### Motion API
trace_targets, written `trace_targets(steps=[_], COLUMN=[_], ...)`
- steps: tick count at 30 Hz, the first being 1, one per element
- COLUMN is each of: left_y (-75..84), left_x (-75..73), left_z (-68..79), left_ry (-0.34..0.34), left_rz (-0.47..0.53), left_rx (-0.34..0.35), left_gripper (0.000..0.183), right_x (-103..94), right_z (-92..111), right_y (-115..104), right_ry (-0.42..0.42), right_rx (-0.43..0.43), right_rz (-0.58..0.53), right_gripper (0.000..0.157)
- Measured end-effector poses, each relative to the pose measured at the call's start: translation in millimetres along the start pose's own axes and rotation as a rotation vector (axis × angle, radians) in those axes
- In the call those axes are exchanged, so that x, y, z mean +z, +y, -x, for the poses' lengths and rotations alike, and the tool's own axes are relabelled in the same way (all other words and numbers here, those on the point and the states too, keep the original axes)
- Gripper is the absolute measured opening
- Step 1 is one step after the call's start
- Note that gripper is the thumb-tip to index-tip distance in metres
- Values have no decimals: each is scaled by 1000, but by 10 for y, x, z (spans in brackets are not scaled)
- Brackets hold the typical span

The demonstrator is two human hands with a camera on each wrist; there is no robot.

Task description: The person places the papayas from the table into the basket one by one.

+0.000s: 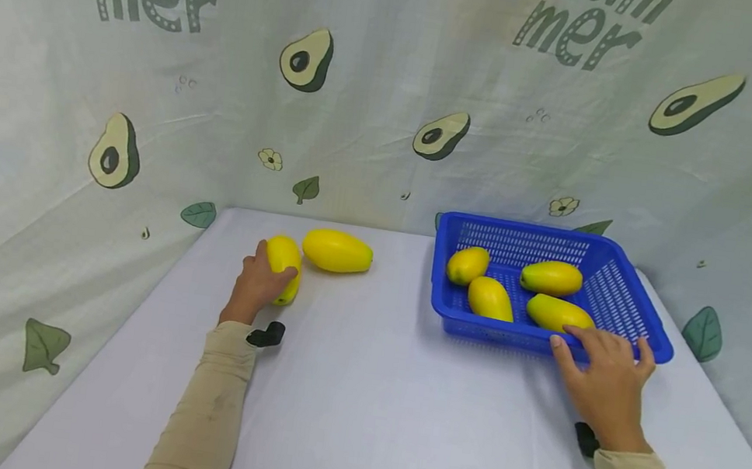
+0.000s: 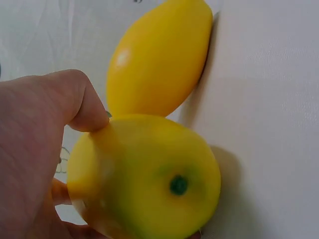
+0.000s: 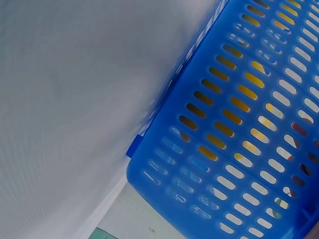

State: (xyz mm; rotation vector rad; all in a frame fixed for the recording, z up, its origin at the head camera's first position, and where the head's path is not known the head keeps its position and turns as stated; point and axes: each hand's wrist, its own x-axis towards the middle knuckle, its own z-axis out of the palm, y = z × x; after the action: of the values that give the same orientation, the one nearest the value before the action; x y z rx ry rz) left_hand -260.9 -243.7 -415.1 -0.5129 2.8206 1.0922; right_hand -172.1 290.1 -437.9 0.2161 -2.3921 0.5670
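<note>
At the table's back left, my left hand (image 1: 255, 284) grips a yellow papaya (image 1: 284, 256), thumb on one side and fingers round the other. Its green-tinged end with a dark spot faces the left wrist camera. Just right of it lies a second, larger-looking papaya (image 1: 337, 251). On the right stands a blue plastic basket (image 1: 477, 327) with slotted walls and several papayas inside, among them one papaya (image 1: 558, 314) near the front wall. My right hand (image 1: 611, 385) holds the basket's front rim near its right corner, and fingers show through the slots in the right wrist view.
A white cloth covers the table (image 1: 369, 406). Behind and beside it hangs a pale curtain (image 1: 388, 25) printed with avocados, leaves and lettering. The basket stands close to the table's back right corner.
</note>
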Motion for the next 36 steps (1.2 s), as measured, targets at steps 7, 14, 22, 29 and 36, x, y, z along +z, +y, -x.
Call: trace_targets(steps=[7,14,22,29,36], left_y=[35,51,6,-51,-9], left_x=[-20,-8,-9,-47,-52], left_z=[-2,-19,8,29,-13], left_ry=[41,71,59,38,4], left_rz=[-42,-65,-99,-79,-83], left_rx=[-30,-8,-35,-43,-58], left_gripper=[95,96,97,101,109], right_x=[8,7,21,48,1], right_z=[-4,-24,6,-10,-7], right_y=[56,76,63,51,45], right_ry=[22,62,38,25,-20], right_rx=[-21,-52,-46,-31,11], right_rz=[10,-11,-11,-17,7], right_gripper=[37,36,37,37,38])
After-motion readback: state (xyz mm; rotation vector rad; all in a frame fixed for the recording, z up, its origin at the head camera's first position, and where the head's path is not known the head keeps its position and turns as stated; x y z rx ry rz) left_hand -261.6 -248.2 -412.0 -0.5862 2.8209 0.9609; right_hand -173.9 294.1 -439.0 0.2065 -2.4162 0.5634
